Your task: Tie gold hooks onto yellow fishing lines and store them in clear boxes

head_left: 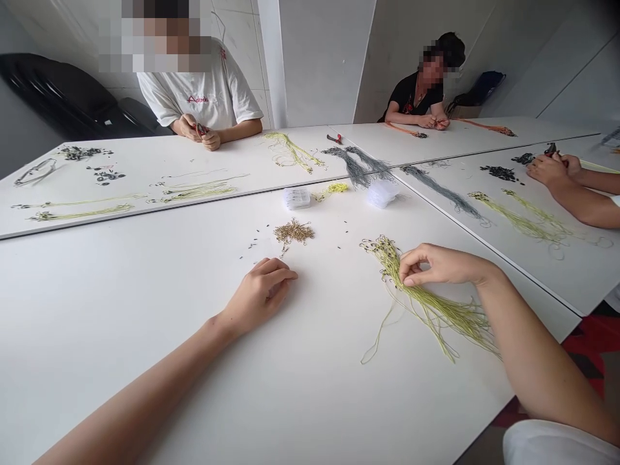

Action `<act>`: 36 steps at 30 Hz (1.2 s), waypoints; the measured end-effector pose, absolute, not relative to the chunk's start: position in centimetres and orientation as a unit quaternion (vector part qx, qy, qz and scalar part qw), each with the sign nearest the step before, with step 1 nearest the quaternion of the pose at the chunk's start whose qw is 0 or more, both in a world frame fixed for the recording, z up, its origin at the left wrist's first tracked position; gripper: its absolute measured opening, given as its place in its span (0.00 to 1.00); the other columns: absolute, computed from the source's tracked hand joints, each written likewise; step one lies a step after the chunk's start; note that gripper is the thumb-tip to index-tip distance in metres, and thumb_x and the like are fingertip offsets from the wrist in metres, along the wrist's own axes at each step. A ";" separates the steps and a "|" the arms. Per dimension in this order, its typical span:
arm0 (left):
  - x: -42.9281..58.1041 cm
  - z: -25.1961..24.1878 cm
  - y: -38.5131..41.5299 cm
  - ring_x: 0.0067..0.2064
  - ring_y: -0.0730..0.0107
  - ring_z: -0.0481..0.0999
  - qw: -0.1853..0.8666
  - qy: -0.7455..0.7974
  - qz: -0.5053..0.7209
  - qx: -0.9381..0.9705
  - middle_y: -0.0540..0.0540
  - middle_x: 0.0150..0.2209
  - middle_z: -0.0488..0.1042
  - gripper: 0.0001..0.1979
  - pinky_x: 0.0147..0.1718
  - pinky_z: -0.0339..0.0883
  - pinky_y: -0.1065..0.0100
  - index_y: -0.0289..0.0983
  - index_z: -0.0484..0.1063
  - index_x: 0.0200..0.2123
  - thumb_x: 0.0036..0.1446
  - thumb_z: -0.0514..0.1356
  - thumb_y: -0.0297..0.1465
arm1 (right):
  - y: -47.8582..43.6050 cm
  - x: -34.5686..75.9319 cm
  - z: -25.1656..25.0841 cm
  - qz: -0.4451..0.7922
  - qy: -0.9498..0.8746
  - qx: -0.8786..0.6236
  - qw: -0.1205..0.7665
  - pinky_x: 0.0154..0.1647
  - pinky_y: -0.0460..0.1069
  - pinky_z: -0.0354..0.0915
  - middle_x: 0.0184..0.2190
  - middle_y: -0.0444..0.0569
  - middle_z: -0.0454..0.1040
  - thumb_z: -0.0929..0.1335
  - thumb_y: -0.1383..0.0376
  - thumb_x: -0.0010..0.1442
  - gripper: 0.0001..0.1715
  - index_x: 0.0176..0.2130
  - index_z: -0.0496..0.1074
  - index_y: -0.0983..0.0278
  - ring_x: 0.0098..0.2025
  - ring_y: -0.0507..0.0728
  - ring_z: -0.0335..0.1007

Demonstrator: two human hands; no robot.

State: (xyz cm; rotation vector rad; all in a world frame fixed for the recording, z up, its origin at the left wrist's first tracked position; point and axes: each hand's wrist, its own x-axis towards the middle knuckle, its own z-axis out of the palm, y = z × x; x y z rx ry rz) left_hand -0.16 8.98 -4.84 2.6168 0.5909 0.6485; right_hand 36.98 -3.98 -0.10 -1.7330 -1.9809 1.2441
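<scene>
My right hand (429,265) is closed in a pinch at the upper part of a bundle of yellow-green cords (436,307). Small dark pieces and metal ends cluster at the bundle's far end, while its loops trail toward my right forearm. One loop strays out to the left on the white table. My left hand (261,290) rests on the table with its fingers curled together; whatever is inside them, if anything, is hidden. Just beyond it lies a pile of small gold-coloured metal clasps (294,231), with a few tiny dark pieces scattered around.
Two clear plastic boxes (296,199) stand beyond the clasps, with a yellow cord coil (338,188) between them. Grey cord bundles (356,165) lie farther back. Red-handled pliers (334,139) rest on the far table. Co-workers sit opposite; another person's hands (555,169) work at right.
</scene>
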 end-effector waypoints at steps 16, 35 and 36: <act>-0.1 -4.9 8.9 0.41 0.66 0.70 0.179 0.216 0.229 0.932 0.43 0.42 0.72 0.13 0.40 0.68 0.65 0.36 0.73 0.45 0.64 0.50 0.26 | -4.4 36.7 0.8 0.436 -0.569 -0.533 0.450 0.33 0.50 0.60 0.32 0.51 0.76 0.72 0.64 0.57 0.05 0.36 0.76 0.64 0.31 0.54 0.65; 0.0 -4.9 8.9 0.41 0.65 0.71 0.179 0.227 0.225 0.931 0.43 0.42 0.73 0.14 0.40 0.69 0.63 0.38 0.74 0.45 0.64 0.49 0.28 | -5.4 39.3 1.4 0.426 -0.481 -0.317 0.698 0.23 0.51 0.52 0.14 0.36 0.55 0.77 0.58 0.46 0.18 0.25 0.64 0.57 0.14 0.49 0.45; -0.1 -4.9 8.9 0.41 0.65 0.71 0.177 0.228 0.225 0.931 0.43 0.42 0.73 0.14 0.40 0.69 0.63 0.38 0.73 0.45 0.64 0.49 0.28 | -5.6 39.4 1.5 0.420 -0.479 -0.328 0.698 0.23 0.51 0.50 0.13 0.35 0.52 0.77 0.57 0.46 0.19 0.24 0.63 0.57 0.14 0.49 0.42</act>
